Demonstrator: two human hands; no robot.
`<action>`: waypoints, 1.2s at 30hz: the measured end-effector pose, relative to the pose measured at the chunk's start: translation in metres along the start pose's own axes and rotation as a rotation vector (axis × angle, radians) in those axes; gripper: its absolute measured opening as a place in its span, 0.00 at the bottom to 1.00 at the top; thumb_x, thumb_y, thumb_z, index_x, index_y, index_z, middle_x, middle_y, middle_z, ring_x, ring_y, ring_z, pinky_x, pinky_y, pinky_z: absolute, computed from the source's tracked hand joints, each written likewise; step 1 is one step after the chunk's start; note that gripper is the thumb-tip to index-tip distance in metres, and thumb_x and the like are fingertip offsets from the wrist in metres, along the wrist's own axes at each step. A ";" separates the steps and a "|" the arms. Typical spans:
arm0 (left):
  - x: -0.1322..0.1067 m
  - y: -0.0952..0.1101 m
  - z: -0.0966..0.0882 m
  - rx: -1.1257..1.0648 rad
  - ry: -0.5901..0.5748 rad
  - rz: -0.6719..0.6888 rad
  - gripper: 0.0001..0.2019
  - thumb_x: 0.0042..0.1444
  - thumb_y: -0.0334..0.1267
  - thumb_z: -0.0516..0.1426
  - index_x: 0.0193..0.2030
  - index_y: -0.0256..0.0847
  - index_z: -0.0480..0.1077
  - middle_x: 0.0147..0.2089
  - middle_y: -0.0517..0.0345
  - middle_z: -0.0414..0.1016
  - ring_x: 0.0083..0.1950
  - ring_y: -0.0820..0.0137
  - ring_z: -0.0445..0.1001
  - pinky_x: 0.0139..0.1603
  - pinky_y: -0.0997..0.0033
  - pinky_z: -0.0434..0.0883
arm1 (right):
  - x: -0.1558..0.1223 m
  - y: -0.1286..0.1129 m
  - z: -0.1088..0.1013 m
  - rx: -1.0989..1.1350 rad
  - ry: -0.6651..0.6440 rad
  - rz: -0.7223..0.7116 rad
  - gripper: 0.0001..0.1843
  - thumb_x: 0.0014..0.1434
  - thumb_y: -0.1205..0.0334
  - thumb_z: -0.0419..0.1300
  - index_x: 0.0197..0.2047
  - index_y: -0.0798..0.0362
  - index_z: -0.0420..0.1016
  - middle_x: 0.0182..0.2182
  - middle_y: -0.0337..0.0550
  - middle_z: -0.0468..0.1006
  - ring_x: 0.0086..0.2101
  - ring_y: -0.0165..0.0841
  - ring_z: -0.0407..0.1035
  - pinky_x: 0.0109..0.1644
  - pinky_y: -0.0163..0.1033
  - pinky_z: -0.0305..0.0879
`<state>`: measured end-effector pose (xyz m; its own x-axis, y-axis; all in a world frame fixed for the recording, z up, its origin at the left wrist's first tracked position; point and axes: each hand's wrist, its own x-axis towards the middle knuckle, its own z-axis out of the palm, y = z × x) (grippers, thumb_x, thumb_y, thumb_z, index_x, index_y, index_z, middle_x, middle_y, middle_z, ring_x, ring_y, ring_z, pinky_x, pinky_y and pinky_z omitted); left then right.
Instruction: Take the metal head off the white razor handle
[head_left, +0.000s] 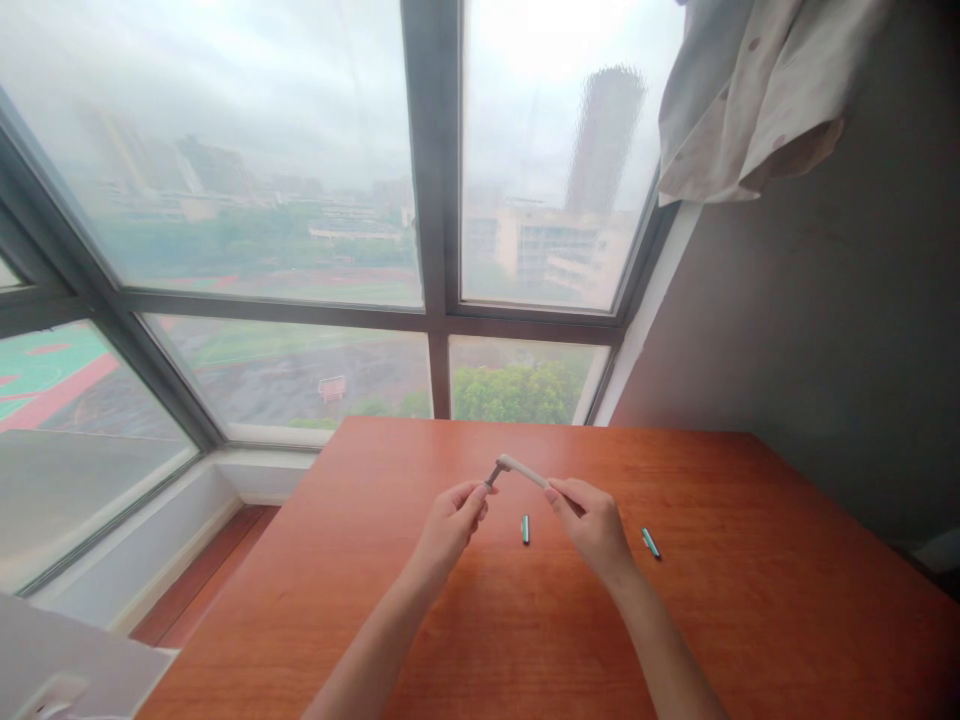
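Observation:
My left hand (457, 510) is closed, thumb and fingers pinching the lower end of a narrow dark piece (493, 474) that looks like a razor head. My right hand (594, 515) is closed around the lower end of a light grey razor handle (525, 470). The handle's tip touches the upper end of the dark piece, and the two meet at an angle above the table. Whether they are joined cannot be made out. Below, between my hands, lies a small razor cartridge (526, 530) with a teal strip. A similar cartridge (651, 543) lies right of my right hand.
Both cartridges rest on a reddish-brown wooden table (360, 620). Beyond its far edge stand large windows with dark frames (435, 200). A pale cloth garment (750, 100) hangs at the upper right, beside a grey wall (810, 300). Reddish flooring (206, 575) shows at the left.

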<state>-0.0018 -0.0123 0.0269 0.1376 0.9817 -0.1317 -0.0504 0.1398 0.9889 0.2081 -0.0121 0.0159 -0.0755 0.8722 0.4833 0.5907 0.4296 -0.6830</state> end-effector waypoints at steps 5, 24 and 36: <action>-0.001 0.000 0.001 -0.008 0.015 0.009 0.21 0.50 0.52 0.57 0.40 0.34 0.73 0.22 0.66 0.57 0.18 0.81 0.49 0.17 0.79 0.44 | 0.001 -0.001 0.000 -0.021 0.021 -0.011 0.18 0.62 0.53 0.51 0.37 0.54 0.79 0.27 0.45 0.78 0.28 0.34 0.71 0.32 0.34 0.65; 0.000 0.000 0.000 -0.027 0.014 -0.008 0.22 0.49 0.53 0.57 0.40 0.35 0.72 0.22 0.67 0.57 0.18 0.81 0.48 0.17 0.79 0.43 | 0.001 -0.002 0.000 -0.031 0.030 -0.017 0.17 0.62 0.53 0.52 0.37 0.53 0.79 0.29 0.46 0.78 0.29 0.34 0.71 0.32 0.34 0.66; 0.000 0.002 0.000 -0.044 0.010 -0.027 0.21 0.49 0.52 0.57 0.41 0.36 0.71 0.23 0.68 0.57 0.18 0.82 0.46 0.17 0.79 0.42 | 0.001 -0.005 -0.002 0.011 0.031 -0.003 0.16 0.61 0.54 0.53 0.37 0.53 0.79 0.30 0.46 0.79 0.30 0.35 0.72 0.34 0.35 0.67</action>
<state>-0.0023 -0.0119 0.0284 0.1296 0.9787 -0.1592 -0.0904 0.1715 0.9810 0.2066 -0.0138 0.0203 -0.0519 0.8634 0.5018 0.5818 0.4346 -0.6875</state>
